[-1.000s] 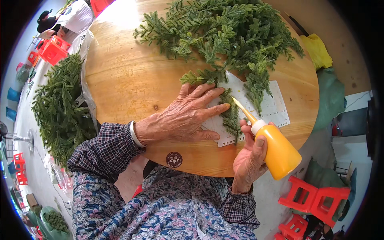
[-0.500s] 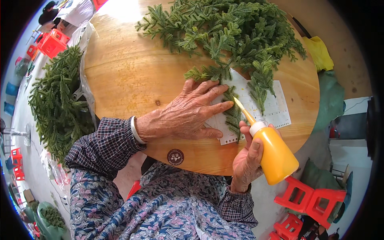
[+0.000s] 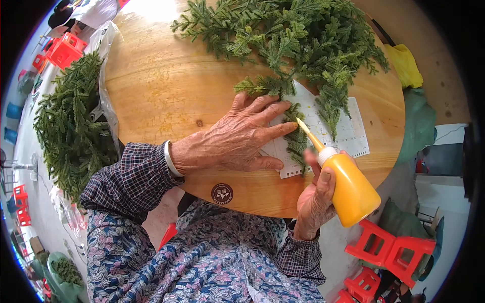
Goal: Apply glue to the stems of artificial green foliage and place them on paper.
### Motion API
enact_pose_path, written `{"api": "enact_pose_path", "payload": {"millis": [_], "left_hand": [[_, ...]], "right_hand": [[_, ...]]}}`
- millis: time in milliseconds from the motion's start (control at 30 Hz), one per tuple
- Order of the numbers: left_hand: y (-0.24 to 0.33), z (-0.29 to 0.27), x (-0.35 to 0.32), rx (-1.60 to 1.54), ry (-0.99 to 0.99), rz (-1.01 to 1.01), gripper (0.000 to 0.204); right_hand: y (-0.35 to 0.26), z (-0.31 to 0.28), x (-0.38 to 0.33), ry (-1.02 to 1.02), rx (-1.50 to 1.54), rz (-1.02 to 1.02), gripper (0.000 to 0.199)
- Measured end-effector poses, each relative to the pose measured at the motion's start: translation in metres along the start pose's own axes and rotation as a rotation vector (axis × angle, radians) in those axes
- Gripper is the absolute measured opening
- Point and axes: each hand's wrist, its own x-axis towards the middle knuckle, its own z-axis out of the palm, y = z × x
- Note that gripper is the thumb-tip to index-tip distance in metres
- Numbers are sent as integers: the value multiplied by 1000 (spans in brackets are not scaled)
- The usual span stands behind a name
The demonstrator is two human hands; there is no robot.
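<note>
My right hand (image 3: 318, 194) is wrapped round a yellow squeeze bottle (image 3: 351, 189) with a white collar and a long pointed nozzle. The bottle tilts so that its tip sits beside a green artificial pine sprig (image 3: 295, 136). Spread flat, my left hand (image 3: 247, 134) rests with its fingers over and along the sprig, and the index fingertip is close to the nozzle tip. Under the sprig lies a white printed paper sheet (image 3: 357, 134) with a punched edge. Whether glue is coming out at the tip is too small to tell.
A large pile of pine branches (image 3: 308, 40) covers the far side of the round wooden table (image 3: 151, 96). More branches (image 3: 73, 126) stand off its left edge beside clear plastic. Red stools (image 3: 391, 247) are at the lower right. A yellow cloth (image 3: 404, 65) is at the far right.
The bottle and my right hand have shifted slightly up and to the right. One right finger near the collar is blurred by motion. My left hand stays nearly in place on the sprig.
</note>
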Motion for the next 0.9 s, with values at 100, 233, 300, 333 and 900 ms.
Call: {"api": "enact_pose_path", "payload": {"millis": [100,233,300,333,900], "left_hand": [[0,1,1,-2,-1,2,68],[0,0,-1,-3,4,2,68],[-1,0,-2,0,7,2,68],[0,0,-2,0,4,3,68],[0,1,0,-23,12,-3,64]], "right_hand": [[1,-3,0,-13,-21,-6,44],[-1,-4,-2,-18,-47,11,44],[-3,-3,-3,-17,-63,31,44],[-4,-4,-3,-16,-62,32,44],[-14,-2,0,32,-28,71,47]]}}
